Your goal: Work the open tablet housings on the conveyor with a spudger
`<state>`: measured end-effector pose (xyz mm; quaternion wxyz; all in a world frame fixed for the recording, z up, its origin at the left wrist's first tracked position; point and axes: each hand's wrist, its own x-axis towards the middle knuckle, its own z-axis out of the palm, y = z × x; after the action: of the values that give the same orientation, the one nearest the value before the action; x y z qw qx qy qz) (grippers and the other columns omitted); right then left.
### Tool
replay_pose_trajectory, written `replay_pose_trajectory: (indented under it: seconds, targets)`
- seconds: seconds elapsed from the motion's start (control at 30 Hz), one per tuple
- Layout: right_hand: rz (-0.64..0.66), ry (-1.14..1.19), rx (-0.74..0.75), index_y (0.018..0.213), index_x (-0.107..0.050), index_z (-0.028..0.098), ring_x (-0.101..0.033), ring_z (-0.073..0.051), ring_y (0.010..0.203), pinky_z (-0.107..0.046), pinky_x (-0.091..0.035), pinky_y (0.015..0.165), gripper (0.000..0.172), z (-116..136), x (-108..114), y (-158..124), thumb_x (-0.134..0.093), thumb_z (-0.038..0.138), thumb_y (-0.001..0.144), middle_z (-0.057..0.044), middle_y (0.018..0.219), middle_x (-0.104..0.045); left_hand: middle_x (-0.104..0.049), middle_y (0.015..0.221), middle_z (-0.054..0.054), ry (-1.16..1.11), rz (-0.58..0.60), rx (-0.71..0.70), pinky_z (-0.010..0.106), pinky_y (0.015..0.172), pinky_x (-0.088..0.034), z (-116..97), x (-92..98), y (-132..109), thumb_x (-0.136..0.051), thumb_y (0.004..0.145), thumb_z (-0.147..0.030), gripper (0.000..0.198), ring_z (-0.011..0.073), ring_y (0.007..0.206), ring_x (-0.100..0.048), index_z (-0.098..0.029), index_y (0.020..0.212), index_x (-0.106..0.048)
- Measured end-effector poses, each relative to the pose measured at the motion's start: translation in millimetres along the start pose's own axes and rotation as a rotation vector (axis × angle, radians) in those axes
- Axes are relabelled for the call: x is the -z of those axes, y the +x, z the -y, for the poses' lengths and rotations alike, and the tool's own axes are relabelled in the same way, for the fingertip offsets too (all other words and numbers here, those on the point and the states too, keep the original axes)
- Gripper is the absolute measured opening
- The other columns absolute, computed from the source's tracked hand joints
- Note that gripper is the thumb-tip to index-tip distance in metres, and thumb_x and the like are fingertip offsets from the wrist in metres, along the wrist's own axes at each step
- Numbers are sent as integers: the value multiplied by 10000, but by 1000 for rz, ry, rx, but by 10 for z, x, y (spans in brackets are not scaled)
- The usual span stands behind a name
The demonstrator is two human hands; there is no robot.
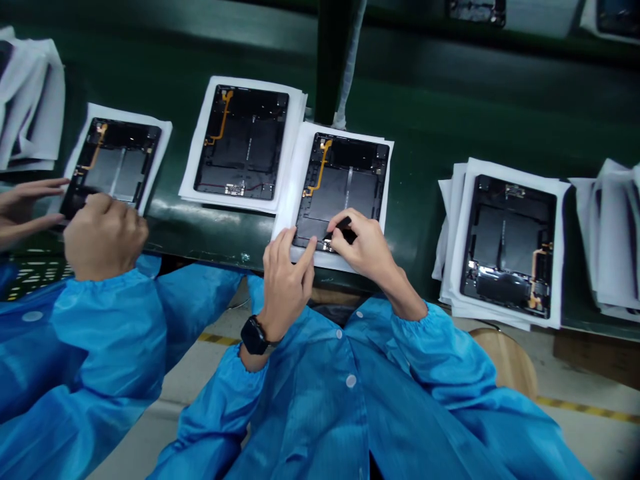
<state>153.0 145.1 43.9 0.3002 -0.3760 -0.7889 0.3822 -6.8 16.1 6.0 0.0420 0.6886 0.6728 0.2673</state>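
Note:
An opened tablet [323,207] lies on white foam sheets [387,180] in front of me, its dark batteries and an orange flex cable [325,160] exposed. My left hand [287,287], a black watch [254,335] on its wrist, has its fingers stretched out, resting at the tablet's lower left edge. In my right hand [367,247] a slim black tool [343,224] is pinched between thumb and fingers; its exact kind is unclear. Its lower end is close to a small circuit board [327,245] at the tablet's bottom edge, and the fingers partly cover that area.
Another opened tablet [267,143] lies to the left on foam sheets. On the right, one more [510,247] tops a foam stack. At far left, a co-worker's hands [106,233] are over a tablet [125,150]. A dark post [331,60] stands behind the green bench [415,200].

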Motion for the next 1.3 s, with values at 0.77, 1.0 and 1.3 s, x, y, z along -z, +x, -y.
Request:
replay_pose_trajectory:
  seconds: [0.77, 1.0, 1.3]
  targets:
    - [7, -17, 41, 881, -626, 219, -610, -172, 745, -301, -443, 699, 91, -26, -17, -13, -573, 145, 887, -20, 854, -691, -385, 1668, 244, -7, -12, -31, 622, 1216, -383, 13, -24, -12, -530, 1029, -126, 524, 401, 1570, -359, -224, 1541, -585]
    - [-3, 88, -38, 871, -644, 212, -638, -167, 738, -295, -460, 697, 77, -10, 6, 6, -584, 164, 873, -1, 810, -700, -357, 1684, 226, 13, 47, -61, 665, 1209, -364, 47, 42, 14, -527, 1027, -118, 538, 427, 1604, -292, -263, 1543, -577]
    - [7, 96, -67, 904, -660, 224, -666, -195, 785, -316, -473, 724, 79, -33, -54, 6, -599, 177, 887, -16, 856, -731, -466, 1620, 209, -90, -5, -36, 586, 1236, -379, 123, 49, 27, -552, 1054, -178, 453, 350, 1564, -386, -215, 1502, -610]
